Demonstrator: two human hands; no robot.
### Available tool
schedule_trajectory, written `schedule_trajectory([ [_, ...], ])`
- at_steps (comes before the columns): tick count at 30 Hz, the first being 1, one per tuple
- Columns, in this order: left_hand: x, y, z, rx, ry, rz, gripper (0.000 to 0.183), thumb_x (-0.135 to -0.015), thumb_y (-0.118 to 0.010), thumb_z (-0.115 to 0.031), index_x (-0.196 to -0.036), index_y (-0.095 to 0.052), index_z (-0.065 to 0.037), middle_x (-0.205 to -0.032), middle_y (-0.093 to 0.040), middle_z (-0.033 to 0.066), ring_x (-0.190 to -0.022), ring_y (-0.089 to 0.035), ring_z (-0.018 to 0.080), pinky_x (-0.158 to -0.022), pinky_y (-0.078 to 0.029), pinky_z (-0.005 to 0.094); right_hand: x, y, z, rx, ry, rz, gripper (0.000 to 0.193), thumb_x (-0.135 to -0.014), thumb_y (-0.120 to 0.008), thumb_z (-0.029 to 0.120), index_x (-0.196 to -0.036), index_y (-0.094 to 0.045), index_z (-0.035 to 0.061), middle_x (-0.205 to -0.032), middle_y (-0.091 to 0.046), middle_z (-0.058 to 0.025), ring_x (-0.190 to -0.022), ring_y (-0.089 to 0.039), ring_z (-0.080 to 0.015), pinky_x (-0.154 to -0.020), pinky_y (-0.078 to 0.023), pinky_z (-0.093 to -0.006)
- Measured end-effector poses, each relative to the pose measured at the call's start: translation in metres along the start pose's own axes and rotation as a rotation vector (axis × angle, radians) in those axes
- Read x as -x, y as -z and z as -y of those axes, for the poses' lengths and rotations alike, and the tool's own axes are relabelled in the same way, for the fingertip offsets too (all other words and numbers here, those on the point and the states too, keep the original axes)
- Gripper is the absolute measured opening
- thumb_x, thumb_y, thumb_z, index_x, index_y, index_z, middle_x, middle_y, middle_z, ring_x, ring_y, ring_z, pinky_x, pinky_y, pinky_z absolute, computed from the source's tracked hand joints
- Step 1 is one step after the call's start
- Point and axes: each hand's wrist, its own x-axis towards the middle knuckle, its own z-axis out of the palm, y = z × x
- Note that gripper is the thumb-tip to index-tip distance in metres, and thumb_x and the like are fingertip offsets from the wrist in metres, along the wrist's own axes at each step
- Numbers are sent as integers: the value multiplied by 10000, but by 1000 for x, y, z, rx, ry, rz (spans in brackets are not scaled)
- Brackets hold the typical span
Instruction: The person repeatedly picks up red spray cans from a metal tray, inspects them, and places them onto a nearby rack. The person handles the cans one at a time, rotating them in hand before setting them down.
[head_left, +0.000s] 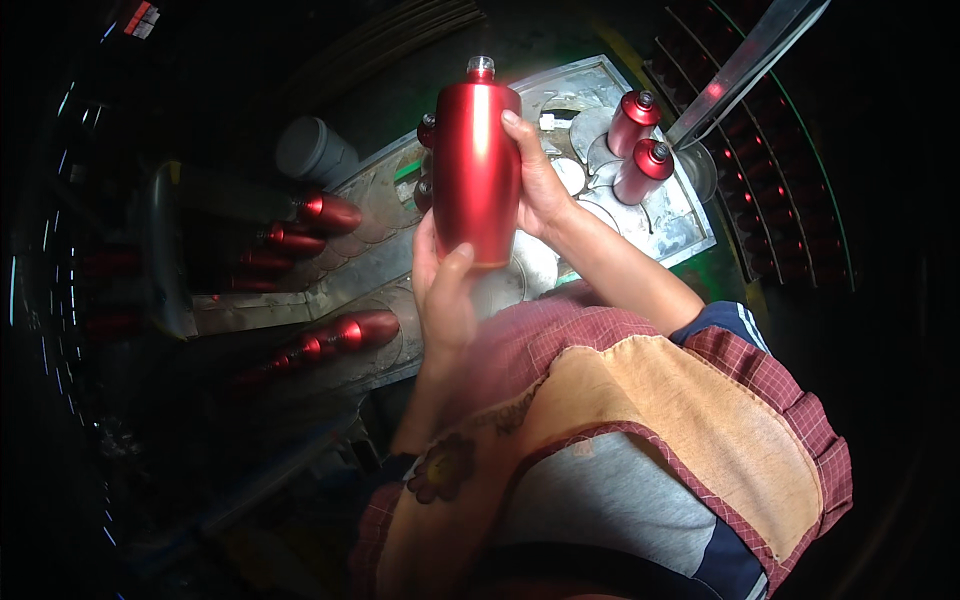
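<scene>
A glossy red bottle (478, 170) with a clear, narrow neck stands upright between my two hands, raised over a metal worktable. My left hand (446, 290) grips its lower end, the thumb lying across the front near the base. Higher up, my right hand (540, 180) wraps the right side, its thumb on the front below the shoulder. The fingers behind the bottle are hidden. Right of my right hand, two more red bottles, one farther (633, 122) and one nearer (645, 172), stand on the table with dark tops. Other red bottles are partly hidden behind the held one.
Rows of red bottles (330, 213) stand on the conveyor at the left, beside a curved metal guard (170, 250). A pale bucket (315, 150) is behind it. The metal worktable (690, 235) carries round discs. A slanted metal post (735, 85) rises at right, before racks of red bottles (770, 170).
</scene>
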Motion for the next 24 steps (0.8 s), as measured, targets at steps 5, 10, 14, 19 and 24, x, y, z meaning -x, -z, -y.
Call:
schedule_trajectory([
  [5, 5, -1, -2, 16, 34, -34, 544, -890, -502, -152, -1386, -380, 34, -1288, -534, 166, -1139, -587, 238, -917, -543, 397, 10, -13, 1, 10, 39, 7, 577, -902, -636, 454, -1269, -477, 38, -1089, -619, -113, -955, -643, -182, -836, -568, -344],
  [10, 4, 5, 3, 92, -9, -40, 549, -891, -524, -178, -1386, -394, 20, -1307, -530, 147, -1171, -566, 232, -981, -496, 385, 23, -28, 5, 150, 101, 93, 605, -899, -649, 428, -1314, -444, 38, -1134, -580, -105, -1014, -602, -177, -883, -528, -343],
  [14, 7, 9, 11, 167, -68, 50, 622, -892, -565, -218, -1425, -348, 18, -1364, -493, 149, -1211, -541, 243, -1028, -451, 368, 31, -35, 11, 271, 157, 176, 673, -865, -687, 436, -1340, -417, 44, -1200, -535, -101, -1089, -542, -178, -934, -475, -346],
  [19, 19, 6, 14, 229, -15, 133, 708, -901, -568, -279, -1459, -262, 31, -1399, -458, 186, -1229, -544, 290, -920, -567, 484, 37, -40, 16, 301, 158, 200, 727, -845, -702, 468, -1349, -403, 38, -1208, -530, -104, -1099, -536, -183, -942, -471, -348],
  [24, 19, 6, 12, 214, -24, 112, 693, -889, -553, -262, -1450, -273, 32, -1372, -482, 188, -1180, -580, 286, -910, -573, 475, 34, -33, 12, 261, 119, 181, 677, -880, -671, 464, -1336, -412, 35, -1193, -537, -100, -1081, -541, -164, -929, -478, -333],
])
